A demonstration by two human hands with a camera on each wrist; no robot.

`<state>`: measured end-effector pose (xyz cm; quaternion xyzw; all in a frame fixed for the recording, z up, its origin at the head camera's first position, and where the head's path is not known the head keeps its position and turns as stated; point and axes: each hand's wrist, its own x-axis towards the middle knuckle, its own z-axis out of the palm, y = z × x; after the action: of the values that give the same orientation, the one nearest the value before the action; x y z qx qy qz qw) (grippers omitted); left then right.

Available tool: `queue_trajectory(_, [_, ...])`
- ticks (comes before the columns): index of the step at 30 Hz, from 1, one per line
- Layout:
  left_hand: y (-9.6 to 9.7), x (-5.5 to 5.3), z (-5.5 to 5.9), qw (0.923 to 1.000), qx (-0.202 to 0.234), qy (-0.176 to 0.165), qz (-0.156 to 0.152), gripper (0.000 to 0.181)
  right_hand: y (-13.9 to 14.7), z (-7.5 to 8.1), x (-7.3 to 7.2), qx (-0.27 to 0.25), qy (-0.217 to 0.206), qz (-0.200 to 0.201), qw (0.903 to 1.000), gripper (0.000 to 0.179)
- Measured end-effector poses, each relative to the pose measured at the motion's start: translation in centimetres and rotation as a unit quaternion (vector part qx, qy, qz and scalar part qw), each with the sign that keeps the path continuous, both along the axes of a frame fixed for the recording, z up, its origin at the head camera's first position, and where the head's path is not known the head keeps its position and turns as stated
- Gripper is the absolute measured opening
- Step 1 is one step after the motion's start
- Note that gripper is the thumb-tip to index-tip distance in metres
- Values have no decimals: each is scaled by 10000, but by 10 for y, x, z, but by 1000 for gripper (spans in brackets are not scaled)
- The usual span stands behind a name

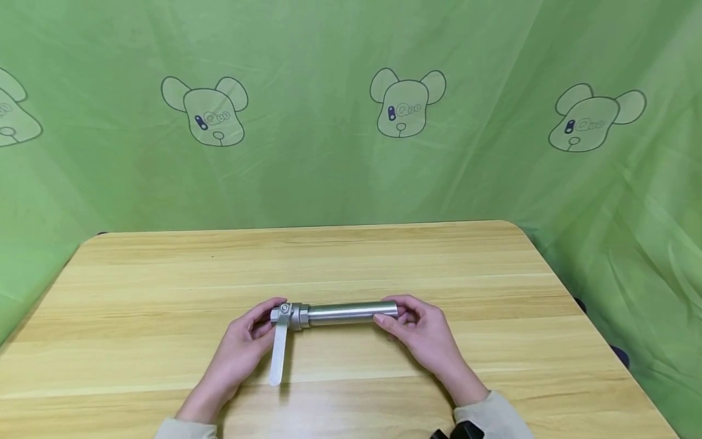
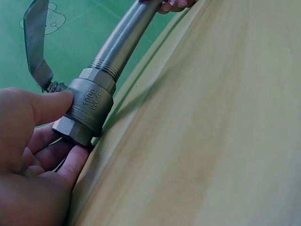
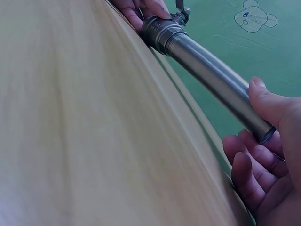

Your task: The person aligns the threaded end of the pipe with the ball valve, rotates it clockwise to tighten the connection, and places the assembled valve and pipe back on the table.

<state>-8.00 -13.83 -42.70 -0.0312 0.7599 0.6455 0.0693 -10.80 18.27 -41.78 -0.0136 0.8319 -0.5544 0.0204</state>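
A metal ball valve (image 1: 297, 316) with a flat lever handle (image 1: 278, 356) is joined to a straight steel pipe (image 1: 351, 313). My left hand (image 1: 241, 350) grips the valve body at the left end, thumb on its side and fingers around the hex end. Raised lettering "1000 WOG" shows on the valve body (image 2: 89, 103) in the left wrist view, and threads are visible where the pipe (image 2: 124, 40) enters it. The pipe's free end is pinched between the thumb and fingers of my right hand (image 1: 425, 335). The lever points toward me.
A light wood-grain table (image 1: 164, 274) lies under both hands. Behind it and on both sides hangs a green curtain (image 1: 318, 158) printed with bear-head outlines. A black object (image 1: 463, 430) shows at the right sleeve (image 1: 493, 417).
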Motion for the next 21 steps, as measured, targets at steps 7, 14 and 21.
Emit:
queue_trajectory(7, [1, 1, 0, 9997, -20, 38, 250, 56, -3, 0, -2, -111, 71, 23, 9999, 41])
queue_trajectory(14, [-1, -1, 0, 9994, 170, -75, 277, 58, -2, -1, -1, -82, 35, 21, 10000, 41])
queue_trajectory(21, [-2, -1, 0, 9994, 331, 59, 102, 64, -1, -2, -1, 38, -51, -63, 10000, 39])
